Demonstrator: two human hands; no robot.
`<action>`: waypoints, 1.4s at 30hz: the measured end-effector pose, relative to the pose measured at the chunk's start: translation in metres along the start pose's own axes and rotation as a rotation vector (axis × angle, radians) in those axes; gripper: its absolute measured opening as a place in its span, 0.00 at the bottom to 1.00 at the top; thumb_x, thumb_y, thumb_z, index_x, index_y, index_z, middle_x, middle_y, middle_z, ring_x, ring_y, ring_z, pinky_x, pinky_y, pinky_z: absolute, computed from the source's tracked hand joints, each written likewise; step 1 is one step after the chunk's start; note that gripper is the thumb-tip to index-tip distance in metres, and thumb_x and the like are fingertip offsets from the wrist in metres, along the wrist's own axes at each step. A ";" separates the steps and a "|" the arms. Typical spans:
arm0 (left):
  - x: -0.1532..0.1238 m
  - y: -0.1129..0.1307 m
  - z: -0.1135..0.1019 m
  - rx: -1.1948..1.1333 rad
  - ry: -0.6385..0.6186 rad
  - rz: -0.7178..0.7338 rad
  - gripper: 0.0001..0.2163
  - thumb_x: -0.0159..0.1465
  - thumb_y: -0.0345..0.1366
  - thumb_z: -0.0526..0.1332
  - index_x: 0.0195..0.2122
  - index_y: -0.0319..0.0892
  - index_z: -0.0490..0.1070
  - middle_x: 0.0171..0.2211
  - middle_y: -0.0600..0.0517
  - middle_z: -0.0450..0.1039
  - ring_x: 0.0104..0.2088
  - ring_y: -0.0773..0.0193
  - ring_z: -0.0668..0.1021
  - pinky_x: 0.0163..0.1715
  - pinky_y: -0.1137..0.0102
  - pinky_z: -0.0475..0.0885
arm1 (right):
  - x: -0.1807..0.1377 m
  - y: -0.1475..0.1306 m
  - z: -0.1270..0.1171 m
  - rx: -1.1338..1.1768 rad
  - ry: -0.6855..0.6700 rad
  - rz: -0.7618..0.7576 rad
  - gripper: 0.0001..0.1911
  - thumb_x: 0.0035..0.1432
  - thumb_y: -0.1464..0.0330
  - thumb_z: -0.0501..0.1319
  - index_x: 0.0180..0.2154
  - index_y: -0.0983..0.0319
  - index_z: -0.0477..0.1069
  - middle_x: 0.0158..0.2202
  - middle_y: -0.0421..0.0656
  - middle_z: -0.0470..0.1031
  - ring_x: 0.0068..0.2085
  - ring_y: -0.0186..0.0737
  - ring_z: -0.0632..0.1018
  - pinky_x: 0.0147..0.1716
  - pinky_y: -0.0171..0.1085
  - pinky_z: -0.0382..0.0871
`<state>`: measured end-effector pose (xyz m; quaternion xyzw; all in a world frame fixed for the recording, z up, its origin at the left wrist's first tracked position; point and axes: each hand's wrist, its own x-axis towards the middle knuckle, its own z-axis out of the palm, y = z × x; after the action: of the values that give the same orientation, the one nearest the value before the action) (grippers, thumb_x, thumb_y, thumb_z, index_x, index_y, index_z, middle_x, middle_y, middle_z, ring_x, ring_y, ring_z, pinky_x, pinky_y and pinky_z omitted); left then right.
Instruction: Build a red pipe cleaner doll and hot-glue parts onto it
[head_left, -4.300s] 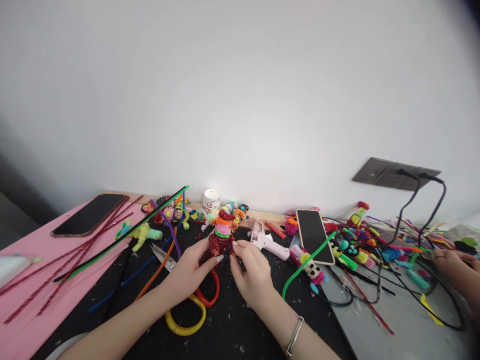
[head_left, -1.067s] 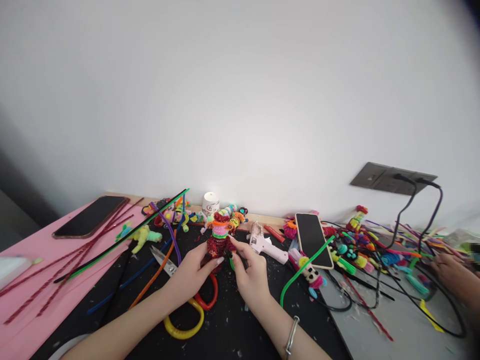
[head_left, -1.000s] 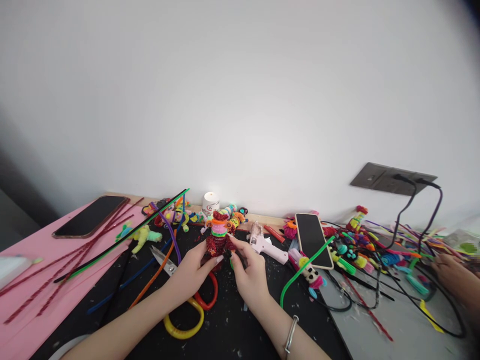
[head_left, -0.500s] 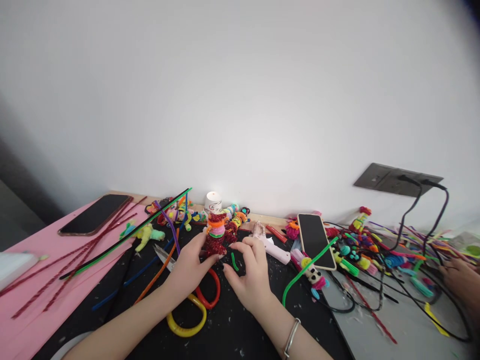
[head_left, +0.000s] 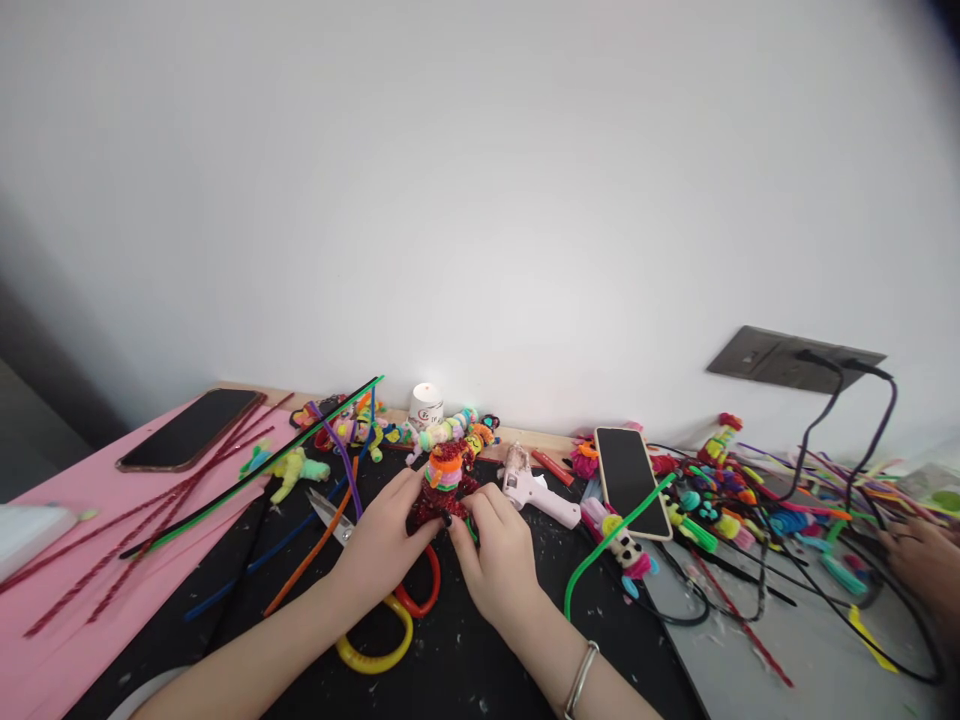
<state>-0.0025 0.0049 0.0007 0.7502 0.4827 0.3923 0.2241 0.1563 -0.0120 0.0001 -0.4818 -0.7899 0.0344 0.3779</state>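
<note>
A pipe-cleaner doll (head_left: pixel 442 478), dark red with an orange and pink upper part, is held low over the black work surface (head_left: pixel 465 650). My left hand (head_left: pixel 386 530) grips it from the left, thumb across its lower part. On its right side my right hand (head_left: pixel 495 545) is closed at the doll's base, fingers and thumb touching it; the hands nearly meet there. A bit of green pipe cleaner (head_left: pixel 472 530) shows by the right fingertips. Scissors (head_left: pixel 375 640) with yellow and red handles lie partly under my left hand and wrist.
A hot glue gun (head_left: pixel 540 490) lies behind my right hand, near a phone (head_left: pixel 634 480). Further right are several pipe-cleaner figures, black cables and another person's hand (head_left: pixel 919 560). At left, red pipe cleaners (head_left: pixel 150 520) and a dark phone (head_left: pixel 191 430) rest on pink sheet. A paper cup (head_left: pixel 426 402) stands by the wall.
The doll has come slightly lower and to the right, tipping a little. My right hand has moved in from beside it and closed on its base, over the small green piece.
</note>
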 end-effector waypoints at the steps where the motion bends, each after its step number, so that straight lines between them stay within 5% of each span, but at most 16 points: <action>1: 0.000 0.000 0.000 0.003 -0.001 0.001 0.18 0.59 0.27 0.57 0.51 0.44 0.65 0.42 0.48 0.70 0.45 0.53 0.73 0.44 0.61 0.70 | 0.000 -0.001 0.000 0.011 -0.007 0.005 0.09 0.63 0.69 0.51 0.33 0.63 0.67 0.32 0.46 0.69 0.33 0.41 0.71 0.32 0.37 0.66; 20: -0.001 -0.002 0.000 0.071 -0.011 0.025 0.06 0.59 0.27 0.55 0.37 0.43 0.66 0.38 0.49 0.69 0.44 0.53 0.72 0.44 0.60 0.69 | 0.002 -0.005 0.000 0.274 -0.015 0.096 0.13 0.60 0.72 0.53 0.23 0.60 0.58 0.24 0.38 0.62 0.26 0.34 0.67 0.24 0.32 0.57; 42: -0.004 -0.010 0.003 0.273 0.049 0.137 0.09 0.60 0.28 0.54 0.41 0.43 0.65 0.40 0.47 0.70 0.43 0.53 0.73 0.42 0.60 0.72 | 0.004 -0.008 -0.001 0.324 0.003 0.180 0.16 0.58 0.71 0.55 0.19 0.61 0.57 0.20 0.36 0.59 0.23 0.32 0.64 0.21 0.32 0.53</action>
<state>-0.0065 0.0057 -0.0095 0.7953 0.4844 0.3554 0.0809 0.1498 -0.0138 0.0067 -0.4836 -0.7270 0.1939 0.4472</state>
